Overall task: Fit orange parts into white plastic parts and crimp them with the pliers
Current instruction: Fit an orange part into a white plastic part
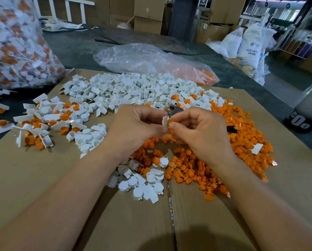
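Note:
My left hand (135,127) pinches a small white plastic part (164,122) above the cardboard. My right hand (200,131) pinches an orange part (170,122) and holds it against the white one. The metal jaws of the pliers (174,109) poke out just behind my fingers; their black handle tip (232,129) shows to the right of my right hand. Loose orange parts (242,134) lie heaped under and right of my hands. White parts (133,91) are piled behind them.
Assembled white-and-orange pieces (43,124) lie scattered at the left. A clear bag of finished pieces (15,42) stands far left, and a nearly flat plastic bag (148,58) with orange parts lies behind the piles. A cardboard sheet (43,178) covers the table.

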Demonstrator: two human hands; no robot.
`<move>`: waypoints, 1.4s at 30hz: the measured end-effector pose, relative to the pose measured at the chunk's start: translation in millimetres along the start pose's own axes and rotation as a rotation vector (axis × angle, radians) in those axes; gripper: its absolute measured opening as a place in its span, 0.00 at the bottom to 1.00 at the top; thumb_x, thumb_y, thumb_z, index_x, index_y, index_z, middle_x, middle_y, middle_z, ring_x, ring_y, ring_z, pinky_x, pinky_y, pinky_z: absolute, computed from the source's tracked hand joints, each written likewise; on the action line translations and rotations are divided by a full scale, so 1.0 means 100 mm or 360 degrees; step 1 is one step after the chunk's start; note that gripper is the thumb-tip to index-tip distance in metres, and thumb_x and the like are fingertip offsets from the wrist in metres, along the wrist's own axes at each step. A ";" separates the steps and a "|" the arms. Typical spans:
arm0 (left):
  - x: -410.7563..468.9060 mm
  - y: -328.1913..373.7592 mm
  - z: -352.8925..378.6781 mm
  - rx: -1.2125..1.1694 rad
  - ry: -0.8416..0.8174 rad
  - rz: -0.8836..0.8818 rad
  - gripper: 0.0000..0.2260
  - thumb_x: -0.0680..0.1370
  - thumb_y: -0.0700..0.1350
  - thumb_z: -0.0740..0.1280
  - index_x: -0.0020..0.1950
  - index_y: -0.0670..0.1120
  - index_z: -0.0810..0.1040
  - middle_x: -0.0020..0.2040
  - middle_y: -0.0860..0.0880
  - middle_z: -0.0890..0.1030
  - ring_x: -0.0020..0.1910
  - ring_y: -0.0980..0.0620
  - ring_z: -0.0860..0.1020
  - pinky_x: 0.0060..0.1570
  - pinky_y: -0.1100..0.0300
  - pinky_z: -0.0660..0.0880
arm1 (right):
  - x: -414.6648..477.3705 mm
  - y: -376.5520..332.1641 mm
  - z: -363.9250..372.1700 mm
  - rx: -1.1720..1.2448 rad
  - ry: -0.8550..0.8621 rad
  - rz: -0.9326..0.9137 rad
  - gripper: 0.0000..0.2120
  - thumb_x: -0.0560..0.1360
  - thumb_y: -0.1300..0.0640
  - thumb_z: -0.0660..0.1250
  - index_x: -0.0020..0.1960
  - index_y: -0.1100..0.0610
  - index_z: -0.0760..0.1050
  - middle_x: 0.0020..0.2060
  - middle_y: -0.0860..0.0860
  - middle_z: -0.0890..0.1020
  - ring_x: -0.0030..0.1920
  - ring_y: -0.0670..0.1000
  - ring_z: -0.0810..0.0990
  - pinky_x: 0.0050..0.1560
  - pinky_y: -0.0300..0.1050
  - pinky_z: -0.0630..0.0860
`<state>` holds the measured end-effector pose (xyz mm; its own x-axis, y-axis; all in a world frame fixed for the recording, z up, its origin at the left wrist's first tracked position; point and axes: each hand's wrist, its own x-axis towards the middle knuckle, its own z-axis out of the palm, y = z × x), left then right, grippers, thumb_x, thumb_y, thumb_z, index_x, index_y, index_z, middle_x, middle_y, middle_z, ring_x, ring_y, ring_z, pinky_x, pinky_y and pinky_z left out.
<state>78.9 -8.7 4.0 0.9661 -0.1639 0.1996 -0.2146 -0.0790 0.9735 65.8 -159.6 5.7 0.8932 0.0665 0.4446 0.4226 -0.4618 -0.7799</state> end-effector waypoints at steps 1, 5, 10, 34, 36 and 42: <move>0.00 0.01 0.00 -0.0035 0.0015 -0.0016 0.12 0.66 0.32 0.74 0.42 0.48 0.83 0.36 0.51 0.84 0.35 0.56 0.82 0.37 0.65 0.79 | 0.00 0.00 0.01 0.0049 -0.0024 -0.0002 0.12 0.70 0.65 0.71 0.38 0.48 0.77 0.29 0.45 0.80 0.29 0.44 0.81 0.30 0.36 0.78; 0.00 0.04 -0.01 -0.0172 0.0039 -0.0092 0.08 0.69 0.32 0.71 0.42 0.45 0.82 0.30 0.50 0.83 0.30 0.56 0.81 0.31 0.68 0.76 | -0.01 0.02 0.03 0.0112 -0.0072 -0.0071 0.13 0.70 0.64 0.71 0.41 0.45 0.76 0.31 0.42 0.80 0.31 0.42 0.81 0.33 0.34 0.77; 0.00 0.06 -0.01 -0.0217 0.0048 -0.0121 0.10 0.69 0.29 0.69 0.40 0.44 0.82 0.29 0.47 0.81 0.28 0.55 0.79 0.28 0.66 0.75 | -0.03 0.03 0.06 0.0005 -0.0008 -0.0281 0.11 0.70 0.60 0.71 0.50 0.50 0.77 0.37 0.41 0.80 0.37 0.42 0.81 0.37 0.39 0.79; 0.00 0.04 -0.01 -0.0331 -0.0017 -0.0298 0.06 0.69 0.31 0.69 0.37 0.41 0.77 0.28 0.45 0.81 0.26 0.52 0.80 0.27 0.63 0.77 | 0.04 0.11 0.01 -0.0252 0.0002 -0.0629 0.10 0.67 0.60 0.72 0.48 0.60 0.81 0.39 0.49 0.82 0.40 0.47 0.81 0.42 0.45 0.79; 0.00 0.04 -0.01 -0.0334 -0.0012 -0.0293 0.06 0.69 0.31 0.69 0.36 0.41 0.77 0.28 0.45 0.81 0.27 0.51 0.80 0.28 0.63 0.78 | 0.04 0.11 0.01 -0.0261 0.0005 -0.0643 0.10 0.67 0.60 0.72 0.48 0.60 0.82 0.38 0.52 0.83 0.39 0.48 0.81 0.41 0.46 0.79; -0.02 0.04 0.00 -0.0395 -0.0020 -0.0307 0.06 0.69 0.30 0.69 0.36 0.39 0.76 0.28 0.45 0.81 0.27 0.51 0.81 0.26 0.64 0.77 | 0.03 0.10 0.00 -0.0322 0.0019 -0.0655 0.10 0.66 0.60 0.72 0.47 0.61 0.82 0.38 0.52 0.83 0.40 0.46 0.81 0.41 0.45 0.79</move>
<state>76.4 -8.6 7.8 0.9834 -0.1812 0.0090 0.0154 0.1327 0.9910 73.2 -164.2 -0.8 0.6552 0.2709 0.7053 0.7022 -0.5628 -0.4361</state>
